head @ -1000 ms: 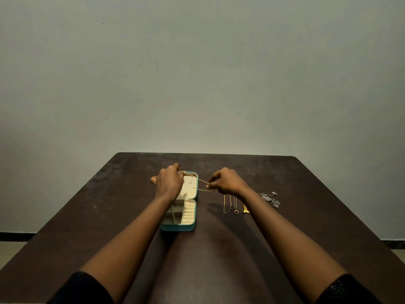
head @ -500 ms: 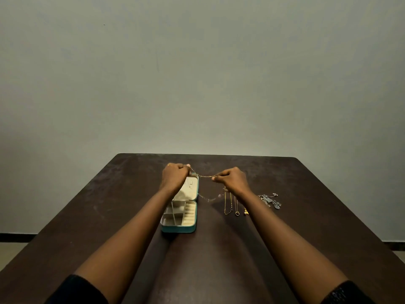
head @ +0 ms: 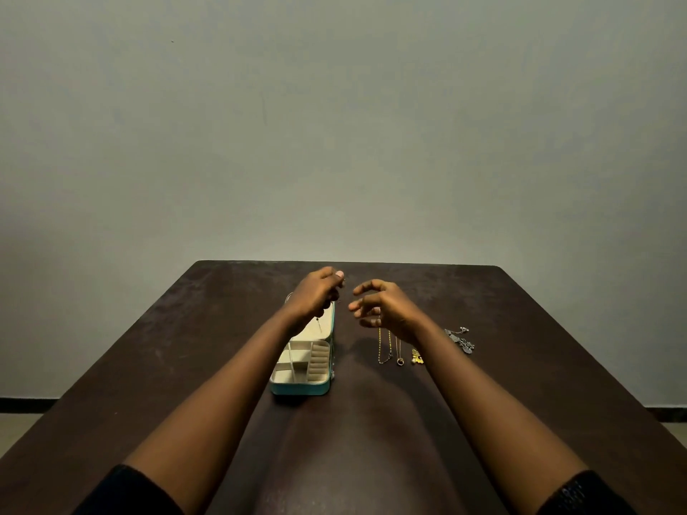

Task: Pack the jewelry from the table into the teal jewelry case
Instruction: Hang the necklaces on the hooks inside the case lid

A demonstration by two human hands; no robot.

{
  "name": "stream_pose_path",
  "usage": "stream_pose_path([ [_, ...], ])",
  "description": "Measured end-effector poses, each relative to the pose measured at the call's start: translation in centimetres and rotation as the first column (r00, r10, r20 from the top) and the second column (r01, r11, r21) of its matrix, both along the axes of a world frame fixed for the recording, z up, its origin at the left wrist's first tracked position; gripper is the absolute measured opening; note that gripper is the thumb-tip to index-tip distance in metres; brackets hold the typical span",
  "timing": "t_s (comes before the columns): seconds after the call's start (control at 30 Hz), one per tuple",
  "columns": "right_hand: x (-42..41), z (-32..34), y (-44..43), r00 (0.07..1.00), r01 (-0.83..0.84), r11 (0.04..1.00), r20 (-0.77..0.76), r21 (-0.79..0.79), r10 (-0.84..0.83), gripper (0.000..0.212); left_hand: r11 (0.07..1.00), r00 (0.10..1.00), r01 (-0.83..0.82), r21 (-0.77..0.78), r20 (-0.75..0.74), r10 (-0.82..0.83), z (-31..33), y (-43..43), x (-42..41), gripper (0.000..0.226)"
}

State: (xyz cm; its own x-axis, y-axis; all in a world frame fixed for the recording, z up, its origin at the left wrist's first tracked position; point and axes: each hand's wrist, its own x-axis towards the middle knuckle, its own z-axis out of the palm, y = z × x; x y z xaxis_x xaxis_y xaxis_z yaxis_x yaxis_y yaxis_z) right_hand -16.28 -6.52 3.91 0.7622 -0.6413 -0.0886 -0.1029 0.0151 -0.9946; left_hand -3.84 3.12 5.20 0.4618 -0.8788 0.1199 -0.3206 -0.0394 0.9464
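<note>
Plain grey-green wall (head: 334, 124) fills most of the view, with a dark baseboard strip (head: 22, 403) and a bit of pale floor peeking in at the lower corners. In front of it sits a dark brown wooden table (head: 186, 347), kinda scuffed and matte.

The small teal jewelry case (head: 299, 389) with cream lining is open near the middle of the table, its lid (head: 316, 330) tipped back on the far side. The base is split into a few cream compartments, with a row of ring rolls (head: 319, 360) down its right side. Can't tell if anything tiny is sitting in there.

The left hand (head: 316, 295) hovers over the lid with fingers curled, pinching a fine thin chain (head: 319, 325) that dangles in front of the lid's lining. The right hand (head: 386, 306) is just beside it in the air, fingers loosely bent and spread, holding nothing.

The rest lies on the table right of the case: a gold beaded chain (head: 384, 347), a thin necklace with a small ring pendant (head: 400, 360), a little yellow-gold piece (head: 417, 357) and, farther right, a silver clustered piece (head: 461, 340). The right forearm passes over the far ends of a few.
</note>
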Motion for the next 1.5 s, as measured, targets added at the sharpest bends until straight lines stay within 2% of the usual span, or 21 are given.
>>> stream_pose_path([
  [0.1,0.3,0.3,0.3,0.996,-0.084,0.993,0.023,-0.078,0.086,0.023,1.000,0.995,0.019,0.004,0.094,-0.020,0.0,-0.1,-0.1,0.025],
  [0.2,0.6,0.8,0.5,0.996,-0.068,0.991,0.048,-0.112,0.074,0.012,1.000,0.995,-0.015,-0.024,0.100,0.017,0.0,-0.1,-0.2,0.025],
  [0.4,0.6,2.1,0.3,0.988,-0.044,0.999,0.151,0.015,0.042,0.013,0.999,0.999,0.026,-0.036,0.040,-0.025,-0.7,0.6,0.5,0.018],
  [0.5,0.6,3.1,0.3,0.991,-0.058,0.998,0.120,-0.021,0.060,0.014,1.000,1.000,0.019,-0.013,-0.004,-0.019,-1.5,0.8,0.6,0.025],
  [0.63,0.8,4.5,0.0,0.985,0.019,0.998,0.170,0.063,-0.029,0.021,1.000,1.000,0.009,-0.006,-0.003,-0.009,-2.6,0.7,0.1,0.018],
  [0.7,1.1,5.3,-0.3,0.976,0.069,0.990,0.198,0.123,-0.092,0.022,0.998,0.998,-0.067,-0.014,0.015,0.067,-3.6,0.5,-0.4,0.015],
  [0.83,1.4,7.0,-0.8,0.962,0.153,0.978,0.205,0.144,-0.181,0.020,0.969,0.972,-0.234,-0.078,-0.013,0.233,-5.3,0.3,-1.7,0.027],
  [0.97,1.5,8.3,-1.6,0.949,0.214,0.965,0.199,0.154,-0.243,0.020,0.940,0.953,-0.281,-0.192,0.062,0.297,-6.2,0.5,-2.5,0.031],
  [1.1,1.7,8.7,-2.6,0.940,0.267,0.955,0.181,0.129,-0.288,0.020,0.921,0.918,-0.332,-0.202,0.155,0.365,-6.6,0.4,-2.8,0.030],
  [1.27,1.8,8.4,-3.9,0.942,0.299,0.953,0.144,0.054,-0.304,0.019,0.906,0.912,-0.407,-0.118,0.008,0.410,-6.8,0.3,-3.3,0.019],
  [1.43,2.2,6.5,-5.4,0.940,0.326,0.945,0.091,0.040,-0.328,0.022,0.928,0.924,-0.370,0.039,0.122,0.363,-7.2,-0.4,-4.0,0.016],
  [1.5,2.4,5.8,-6.1,0.937,0.341,0.940,0.070,0.025,-0.341,0.023,0.925,0.914,-0.366,0.102,0.227,0.337,-7.5,-0.6,-4.3,0.012],
])
